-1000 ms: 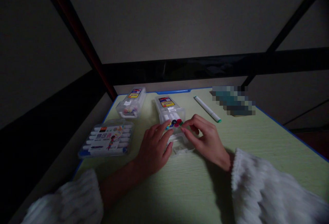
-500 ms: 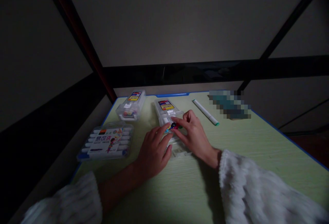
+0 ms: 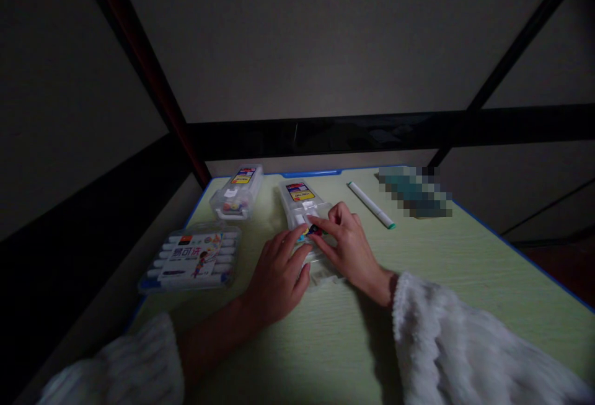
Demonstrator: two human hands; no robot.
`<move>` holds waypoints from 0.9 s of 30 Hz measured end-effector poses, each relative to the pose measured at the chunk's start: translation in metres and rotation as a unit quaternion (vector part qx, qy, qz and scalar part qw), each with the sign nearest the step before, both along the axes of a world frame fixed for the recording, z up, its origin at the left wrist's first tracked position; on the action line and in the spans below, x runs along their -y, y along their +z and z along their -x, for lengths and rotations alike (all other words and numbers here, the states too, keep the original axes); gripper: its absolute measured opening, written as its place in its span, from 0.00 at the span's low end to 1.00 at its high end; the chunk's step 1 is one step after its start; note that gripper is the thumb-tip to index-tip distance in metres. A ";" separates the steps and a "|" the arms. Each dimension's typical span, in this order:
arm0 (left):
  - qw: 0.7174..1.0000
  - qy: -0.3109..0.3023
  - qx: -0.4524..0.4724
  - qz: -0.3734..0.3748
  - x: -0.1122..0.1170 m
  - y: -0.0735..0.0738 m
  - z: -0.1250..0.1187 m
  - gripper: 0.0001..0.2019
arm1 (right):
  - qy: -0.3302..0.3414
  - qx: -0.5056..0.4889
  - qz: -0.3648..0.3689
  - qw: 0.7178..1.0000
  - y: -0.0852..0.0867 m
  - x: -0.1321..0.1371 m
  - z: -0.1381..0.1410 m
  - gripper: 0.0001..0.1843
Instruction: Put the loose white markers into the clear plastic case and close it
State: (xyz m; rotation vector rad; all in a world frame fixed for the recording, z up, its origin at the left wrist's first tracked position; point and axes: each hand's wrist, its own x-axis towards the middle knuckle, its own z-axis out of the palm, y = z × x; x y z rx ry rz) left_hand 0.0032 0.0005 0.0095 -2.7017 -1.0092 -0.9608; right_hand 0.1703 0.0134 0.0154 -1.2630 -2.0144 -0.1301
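Observation:
A clear plastic marker case (image 3: 299, 195) with a yellow, red and blue label lies at the middle of the table. Its near end is open, showing coloured marker ends (image 3: 313, 230), with a clear flap (image 3: 323, 271) lowered towards me. My left hand (image 3: 277, 278) is at the left of this opening, its curved fingertips against the case and the marker ends. From the right, my right hand (image 3: 351, 247) has thumb and index finger closed around a dark-ended marker at the mouth. The fingers partly cover the contact.
A similar case (image 3: 246, 185) lies at the back left. Nearer, a flat pack of white markers (image 3: 193, 256) sits by the left edge. A loose white marker with green ends (image 3: 372, 205) and a pixelated item (image 3: 413, 193) are on the right. A wall (image 3: 302, 39) stands behind.
My right hand has shifted very slightly to the left at the case opening, and its fingers cover a little more of the marker ends. My left hand stays in place.

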 end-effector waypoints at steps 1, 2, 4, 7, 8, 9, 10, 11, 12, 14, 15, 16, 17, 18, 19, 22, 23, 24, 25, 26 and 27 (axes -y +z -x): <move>1.000 0.001 0.000 0.002 0.000 0.000 0.000 0.11 | 0.001 -0.005 -0.003 1.000 -0.001 0.000 0.000 0.15; 1.000 0.003 0.000 0.003 0.000 0.000 0.000 0.11 | 0.003 -0.010 -0.008 1.000 -0.001 0.000 -0.001 0.15; 1.000 0.004 0.001 0.004 0.000 0.000 0.000 0.11 | 0.007 -0.016 -0.017 1.000 -0.002 0.000 -0.001 0.14; 1.000 0.001 0.004 -0.001 0.000 0.000 -0.001 0.10 | 0.017 -0.014 -0.035 0.999 -0.002 0.000 -0.002 0.13; 1.000 -0.001 0.004 -0.002 -0.001 0.000 -0.001 0.10 | 0.020 -0.011 -0.041 0.999 -0.002 0.000 -0.002 0.12; 1.000 -0.002 0.004 -0.002 -0.001 0.000 -0.001 0.10 | 0.025 -0.008 -0.049 0.998 -0.002 0.000 -0.003 0.12; 1.000 -0.003 0.004 -0.001 -0.001 -0.001 0.000 0.10 | 0.030 -0.003 -0.058 0.998 -0.002 0.000 -0.003 0.12; 1.000 -0.004 0.003 0.001 0.000 -0.001 0.000 0.11 | 0.036 0.002 -0.067 0.997 -0.002 0.001 -0.004 0.12; 1.000 -0.004 0.004 0.002 0.000 -0.001 0.000 0.11 | 0.043 0.008 -0.078 0.996 -0.003 0.001 -0.005 0.12; 1.000 -0.005 0.005 0.004 0.000 -0.001 0.000 0.11 | 0.060 0.021 -0.102 0.993 -0.003 0.001 -0.007 0.12; 1.000 -0.006 0.006 0.005 0.000 -0.001 0.000 0.11 | 0.069 0.026 -0.114 0.991 -0.003 0.001 -0.008 0.12; 1.000 -0.005 0.007 0.007 0.000 -0.001 0.000 0.11 | 0.076 0.029 -0.126 0.989 -0.003 0.001 -0.009 0.11; 1.000 -0.005 0.008 0.008 0.000 -0.001 0.000 0.11 | 0.082 0.032 -0.135 0.987 -0.002 0.002 -0.010 0.11; 1.000 -0.004 0.008 0.009 0.000 -0.001 0.000 0.11 | 0.086 0.034 -0.142 0.986 -0.002 0.002 -0.010 0.11; 1.000 -0.004 0.007 0.009 0.000 -0.001 0.001 0.11 | 0.088 0.035 -0.147 0.985 -0.001 0.003 -0.011 0.11; 1.000 -0.005 0.006 0.006 0.000 -0.001 0.001 0.11 | 0.094 0.042 -0.159 0.982 0.001 0.006 -0.013 0.11; 1.000 -0.006 0.006 0.005 0.000 -0.001 0.001 0.11 | 0.096 0.046 -0.164 0.981 0.002 0.007 -0.013 0.11; 1.000 -0.006 0.006 0.005 0.000 -0.001 0.001 0.11 | 0.098 0.048 -0.171 0.979 0.003 0.008 -0.013 0.11; 1.000 -0.006 0.007 0.006 0.000 -0.001 0.000 0.10 | 0.100 0.049 -0.179 0.978 0.004 0.009 -0.014 0.11; 1.000 -0.005 0.007 0.008 0.000 -0.001 0.000 0.10 | 0.102 0.049 -0.187 0.976 0.005 0.010 -0.014 0.11; 1.000 -0.005 0.007 0.010 0.000 -0.001 0.000 0.10 | 0.104 0.047 -0.195 0.974 0.005 0.011 -0.015 0.11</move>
